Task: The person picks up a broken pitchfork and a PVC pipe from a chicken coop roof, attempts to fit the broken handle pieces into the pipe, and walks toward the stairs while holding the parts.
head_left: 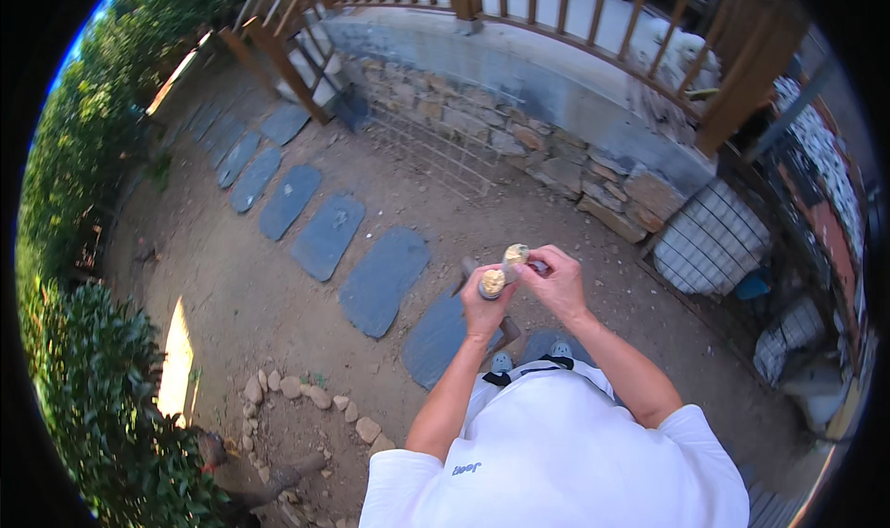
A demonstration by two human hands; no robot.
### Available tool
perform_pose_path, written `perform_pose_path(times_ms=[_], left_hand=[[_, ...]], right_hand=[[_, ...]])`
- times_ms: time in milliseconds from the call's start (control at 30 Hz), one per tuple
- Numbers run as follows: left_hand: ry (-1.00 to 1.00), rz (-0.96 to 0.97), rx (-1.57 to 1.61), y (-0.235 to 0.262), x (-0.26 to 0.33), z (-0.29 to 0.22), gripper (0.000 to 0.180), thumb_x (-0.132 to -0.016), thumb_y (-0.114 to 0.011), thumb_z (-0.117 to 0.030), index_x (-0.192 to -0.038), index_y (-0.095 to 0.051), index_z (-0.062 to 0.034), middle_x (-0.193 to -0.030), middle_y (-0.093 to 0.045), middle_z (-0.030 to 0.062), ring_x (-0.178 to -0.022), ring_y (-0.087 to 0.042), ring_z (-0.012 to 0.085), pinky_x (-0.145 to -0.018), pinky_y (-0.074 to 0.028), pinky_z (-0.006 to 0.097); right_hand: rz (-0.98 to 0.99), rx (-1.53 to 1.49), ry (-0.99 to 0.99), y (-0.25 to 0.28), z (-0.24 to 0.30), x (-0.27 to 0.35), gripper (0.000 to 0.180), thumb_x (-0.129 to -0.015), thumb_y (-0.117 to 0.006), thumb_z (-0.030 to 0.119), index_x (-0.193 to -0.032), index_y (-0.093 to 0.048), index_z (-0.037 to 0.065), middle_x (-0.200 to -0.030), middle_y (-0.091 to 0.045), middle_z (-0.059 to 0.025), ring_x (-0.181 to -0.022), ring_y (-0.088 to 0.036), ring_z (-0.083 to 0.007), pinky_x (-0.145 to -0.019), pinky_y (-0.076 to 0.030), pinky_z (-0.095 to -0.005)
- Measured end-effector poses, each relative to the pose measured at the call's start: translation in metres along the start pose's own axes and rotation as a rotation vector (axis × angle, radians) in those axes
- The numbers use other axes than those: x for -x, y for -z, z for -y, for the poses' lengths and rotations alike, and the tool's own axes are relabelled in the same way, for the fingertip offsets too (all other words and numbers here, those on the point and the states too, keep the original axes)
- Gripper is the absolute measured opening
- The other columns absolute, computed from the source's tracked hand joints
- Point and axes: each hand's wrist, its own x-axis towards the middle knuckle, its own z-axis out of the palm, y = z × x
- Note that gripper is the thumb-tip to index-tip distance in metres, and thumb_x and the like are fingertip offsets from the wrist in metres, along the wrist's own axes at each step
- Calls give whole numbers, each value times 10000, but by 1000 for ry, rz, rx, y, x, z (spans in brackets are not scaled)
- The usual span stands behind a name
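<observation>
The left hand (483, 313) wraps round one pale-topped container (492, 282), the right hand (560, 287) pinches a second container (516, 253) beside it, near the stone slab (432, 344)'s far right corner; steady, level holding seems best.

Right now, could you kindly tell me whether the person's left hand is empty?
No, the left hand grips a small round-topped object whose upper end is pale yellow.

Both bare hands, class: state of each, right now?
Left hand: closed, holding a small yellowish-topped cylinder, material unclear.
Right hand: curled against a second yellowish-topped cylinder; grip cannot be told.
</observation>
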Motion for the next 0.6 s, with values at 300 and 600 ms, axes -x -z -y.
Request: perform_pose_path(times_ms=[300, 600], left_hand=[[3, 98, 26, -23, 8, 8, 362, -739, -824, 9, -1053, -645, -5, -955, -675, 70, -865, -637, 173, -794, -516, 320], [33, 236, 96, -55, 16, 8, 346, -733, -835, 11, -1026, -649, 3, -940, -671, 56, -842, -632, 155, -775, -521, 317]], right_hand=[[-134, 157, -21, 16, -11, 9, 363, -806, -789, 334, -854, -689, -11, -831, -666, -112, -717, -676, -225, -641, -538, -340], [-195, 141, -120, 46, -30, 30, 373, -853, -751, 340, -942, -709, -20, -890, -684, -138, -772, -696, -251, -686, -547, -357]])
